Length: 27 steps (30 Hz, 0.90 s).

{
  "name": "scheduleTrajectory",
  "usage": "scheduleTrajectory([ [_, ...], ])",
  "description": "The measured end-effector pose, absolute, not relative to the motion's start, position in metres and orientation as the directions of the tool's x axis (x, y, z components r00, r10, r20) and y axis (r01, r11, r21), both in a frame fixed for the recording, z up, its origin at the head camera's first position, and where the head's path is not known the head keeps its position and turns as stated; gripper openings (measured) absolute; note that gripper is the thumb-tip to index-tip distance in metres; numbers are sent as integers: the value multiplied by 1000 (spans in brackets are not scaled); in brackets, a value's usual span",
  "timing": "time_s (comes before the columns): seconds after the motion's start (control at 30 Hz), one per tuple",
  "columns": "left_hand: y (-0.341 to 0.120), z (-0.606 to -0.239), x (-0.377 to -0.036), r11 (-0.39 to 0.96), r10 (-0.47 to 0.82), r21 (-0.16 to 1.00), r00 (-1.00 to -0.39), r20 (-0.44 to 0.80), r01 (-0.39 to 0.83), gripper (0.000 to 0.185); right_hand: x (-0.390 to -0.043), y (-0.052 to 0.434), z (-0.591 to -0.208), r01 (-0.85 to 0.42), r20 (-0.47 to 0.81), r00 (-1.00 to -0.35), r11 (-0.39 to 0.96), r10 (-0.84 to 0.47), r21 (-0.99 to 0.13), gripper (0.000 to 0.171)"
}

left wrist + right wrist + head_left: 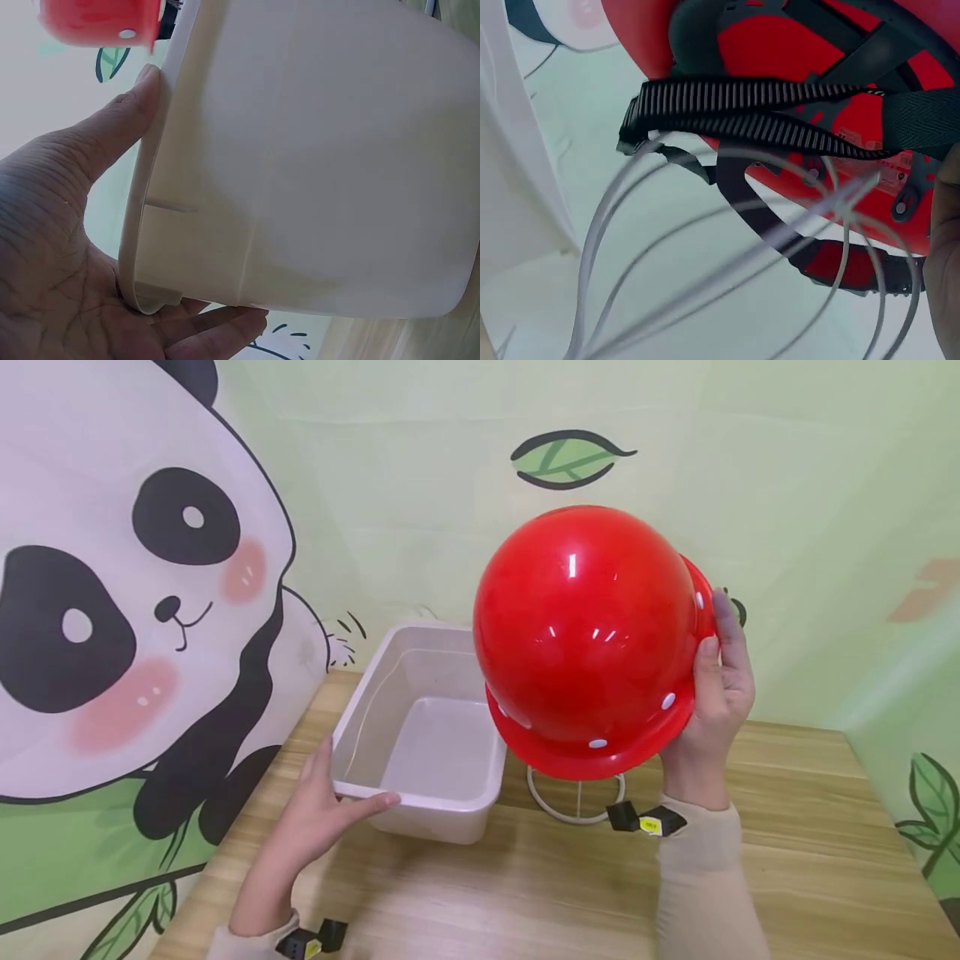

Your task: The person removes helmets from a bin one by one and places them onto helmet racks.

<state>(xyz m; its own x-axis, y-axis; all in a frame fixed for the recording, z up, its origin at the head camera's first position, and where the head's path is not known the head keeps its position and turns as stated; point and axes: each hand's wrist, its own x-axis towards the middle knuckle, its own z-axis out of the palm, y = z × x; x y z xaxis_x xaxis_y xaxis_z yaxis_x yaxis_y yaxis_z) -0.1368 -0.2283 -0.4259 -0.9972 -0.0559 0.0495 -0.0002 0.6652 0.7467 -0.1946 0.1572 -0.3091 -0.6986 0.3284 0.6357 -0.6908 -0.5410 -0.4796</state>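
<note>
I see the glossy red plastic hard hat (588, 639) held up above the wooden table (787, 860), dome toward me, just over a white wire stand (576, 797). My right hand (712, 710) grips its brim, thumb on the outside and fingers curled behind. From the right wrist view the black ribbed headband (750, 112) hangs among the stand's wires, so I judge it could snag and tip the stand. My left hand (318, 814) holds the near corner rim of the white plastic tub (420, 735), thumb along the edge; a jolt there might slide the tub sideways.
</note>
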Motion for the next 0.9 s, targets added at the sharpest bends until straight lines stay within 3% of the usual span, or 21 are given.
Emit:
scheduleTrajectory([
  [0.27,-230,-426,-137,672,-60,740,-997,45,-7,132,-211,179,-336,-645,531,-756,-576,384,-502,42],
  [0.53,-229,-428,-136,688,-60,726,-997,54,-2,131,-212,196,-391,-518,362,-854,-538,374,-665,44],
  [0.9,-228,-424,-135,692,-60,722,-998,28,-21,132,-211,194,-421,-529,376,-842,-455,387,-716,44],
])
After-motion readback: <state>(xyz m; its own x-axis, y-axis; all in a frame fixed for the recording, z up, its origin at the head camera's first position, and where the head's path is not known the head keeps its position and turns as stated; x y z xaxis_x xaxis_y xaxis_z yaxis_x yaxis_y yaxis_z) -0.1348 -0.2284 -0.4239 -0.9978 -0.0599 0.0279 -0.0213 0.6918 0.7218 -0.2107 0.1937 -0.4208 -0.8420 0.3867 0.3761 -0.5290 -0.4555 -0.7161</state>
